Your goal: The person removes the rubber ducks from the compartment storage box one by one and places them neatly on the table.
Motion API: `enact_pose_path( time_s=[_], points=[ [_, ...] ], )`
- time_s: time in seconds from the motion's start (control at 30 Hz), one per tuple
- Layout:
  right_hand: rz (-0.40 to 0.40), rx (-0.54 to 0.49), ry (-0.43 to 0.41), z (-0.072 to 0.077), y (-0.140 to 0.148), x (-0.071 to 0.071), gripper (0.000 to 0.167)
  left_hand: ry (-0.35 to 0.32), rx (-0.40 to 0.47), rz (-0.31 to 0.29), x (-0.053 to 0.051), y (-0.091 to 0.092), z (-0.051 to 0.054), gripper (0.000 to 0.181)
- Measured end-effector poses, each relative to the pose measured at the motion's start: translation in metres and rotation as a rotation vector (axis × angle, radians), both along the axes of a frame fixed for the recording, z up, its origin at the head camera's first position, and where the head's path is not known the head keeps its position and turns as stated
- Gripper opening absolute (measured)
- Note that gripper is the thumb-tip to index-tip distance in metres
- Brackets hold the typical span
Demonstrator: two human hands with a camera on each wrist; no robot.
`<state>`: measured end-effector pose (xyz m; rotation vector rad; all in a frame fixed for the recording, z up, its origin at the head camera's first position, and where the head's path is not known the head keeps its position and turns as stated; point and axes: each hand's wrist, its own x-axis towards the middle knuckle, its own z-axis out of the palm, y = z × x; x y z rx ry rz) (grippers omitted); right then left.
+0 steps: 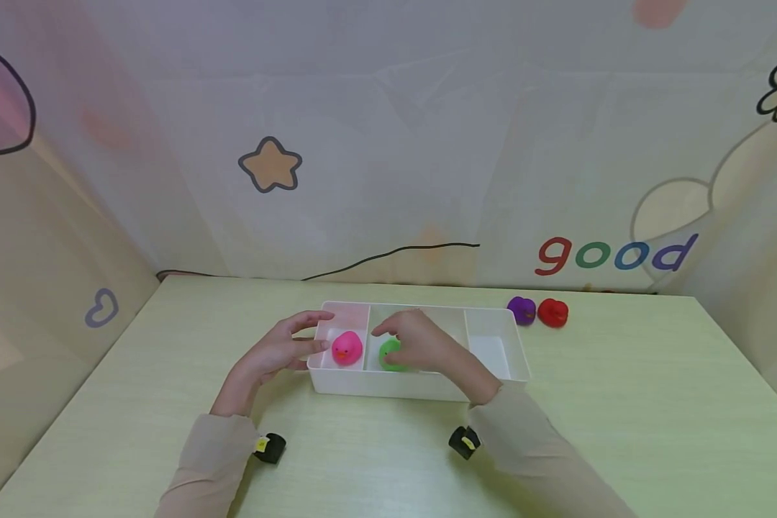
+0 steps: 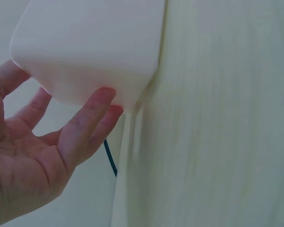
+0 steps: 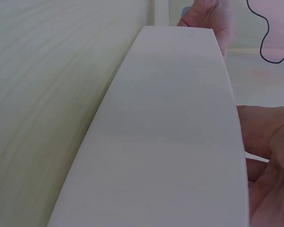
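I see the left hand [image 1: 281, 349], fingers loosely spread, touching the end of the white box [image 1: 388, 385] on the tabletop [image 1: 362, 460], beside the pink duck [image 1: 346, 348]. The right hand [image 1: 422, 342] partly hides the green toy [image 1: 387, 348] in the middle compartment; I can't tell whether it grips.

Left hand [image 1: 280, 348]: digits spread apart and only slightly bent, palm side visible from its own wrist; right hand [image 1: 422, 342]: level with the left, back uppermost, index finger [image 1: 385, 328] and thumb [image 1: 399, 357] parted, remaining fingers hidden, grip not verifiable; sleeved left forearm [image 1: 212, 460] and sleeved right forearm [image 1: 537, 446] slant inward towards the hands, both wrists bare.
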<state>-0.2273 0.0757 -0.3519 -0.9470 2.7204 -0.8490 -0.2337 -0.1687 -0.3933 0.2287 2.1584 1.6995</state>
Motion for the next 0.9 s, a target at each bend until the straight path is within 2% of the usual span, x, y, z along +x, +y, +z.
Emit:
enact_pose_path(
  time_s=[0.23, 0.43, 0.6, 0.77, 0.9],
  points=[
    [-0.041, 0.205, 0.047, 0.002, -0.011, 0.001, 0.027, 0.008, -0.005, -0.002, -0.001, 0.000, -0.001, 0.052],
    [-0.055, 0.265, 0.086, -0.001, -0.015, 0.001, 0.020, 0.010, -0.005, -0.005, -0.001, 0.001, -0.001, 0.052],
    [-0.054, 0.327, 0.119, -0.003, -0.019, 0.001, 0.006, 0.004, -0.001, -0.003, -0.001, 0.000, -0.001, 0.052],
    [-0.045, 0.367, 0.162, -0.004, -0.020, 0.002, 0.018, 0.003, -0.015, 0.002, -0.001, 0.000, -0.001, 0.053],
    [-0.037, 0.351, 0.165, -0.004, -0.019, 0.002, 0.024, 0.003, -0.013, 0.000, -0.001, 0.000, 0.000, 0.053]
  ],
)
